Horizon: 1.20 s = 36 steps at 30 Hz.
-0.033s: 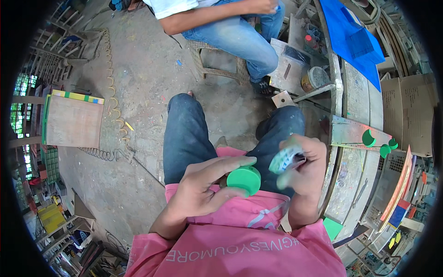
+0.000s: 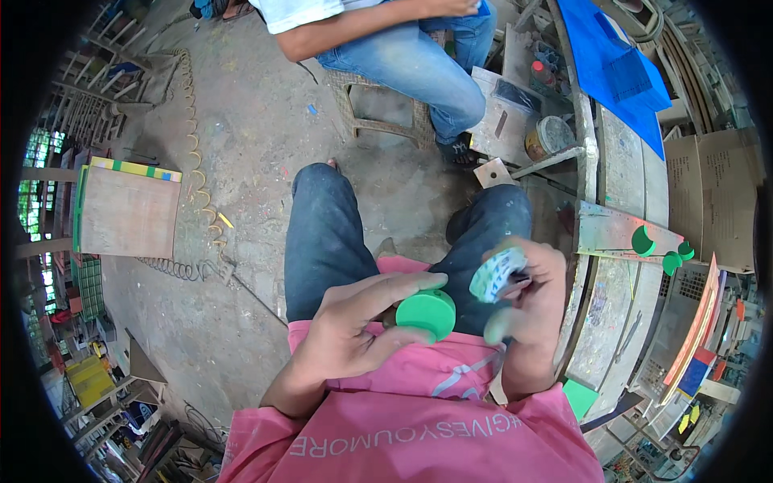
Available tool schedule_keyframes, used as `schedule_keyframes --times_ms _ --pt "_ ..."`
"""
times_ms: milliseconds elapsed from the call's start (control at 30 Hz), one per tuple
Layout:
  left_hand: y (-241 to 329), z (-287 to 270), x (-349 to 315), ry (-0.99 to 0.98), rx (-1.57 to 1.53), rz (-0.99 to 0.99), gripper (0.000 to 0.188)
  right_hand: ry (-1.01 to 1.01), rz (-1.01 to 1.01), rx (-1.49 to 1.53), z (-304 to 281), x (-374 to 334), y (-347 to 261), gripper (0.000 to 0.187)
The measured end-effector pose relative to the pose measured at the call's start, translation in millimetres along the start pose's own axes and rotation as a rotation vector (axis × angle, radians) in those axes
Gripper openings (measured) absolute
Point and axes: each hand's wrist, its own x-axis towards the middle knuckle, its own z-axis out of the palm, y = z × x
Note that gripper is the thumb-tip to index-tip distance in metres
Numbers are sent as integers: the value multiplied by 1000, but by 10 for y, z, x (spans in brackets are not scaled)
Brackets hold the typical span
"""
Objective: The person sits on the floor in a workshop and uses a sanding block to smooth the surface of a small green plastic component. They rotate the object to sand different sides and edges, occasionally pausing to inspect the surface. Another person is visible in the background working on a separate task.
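Observation:
My left hand (image 2: 352,326) is closed round the edge of a short green cylinder (image 2: 427,315), thumb and fingers on opposite sides. Its round flat face shows above my lap, and there is a small dark spot on its side. To the right, apart from the cylinder, my right hand (image 2: 538,294) grips a folded white piece with blue marks and green smears (image 2: 497,275); I cannot tell its material. Green stains the thumb tip of that hand.
On the bench (image 2: 612,322) at my right, several green round pieces (image 2: 642,241) lie on a paint-stained board (image 2: 605,229). A blue sheet (image 2: 608,68) covers its far end. Another person (image 2: 411,60) sits ahead on a woven stool (image 2: 386,113). A coiled hose (image 2: 193,153) crosses the floor at left.
My right hand has shifted slightly, and the folded white piece has turned so more of its blue-marked face shows. My left hand and the green cylinder look unmoved.

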Motion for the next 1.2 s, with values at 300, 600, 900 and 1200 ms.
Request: schedule_keyframes --times_ms 300,600,900,1200 --pt "22 151 16 194 -114 -42 42 272 45 350 412 -246 37 18" --pt "-37 188 -26 252 -497 -168 21 251 -1 384 285 -256 134 41" --pt "65 190 -15 231 -499 -234 20 112 -67 -183 277 -143 15 63" --pt "10 167 -25 233 -513 -298 19 157 -111 -356 56 38 45 64"
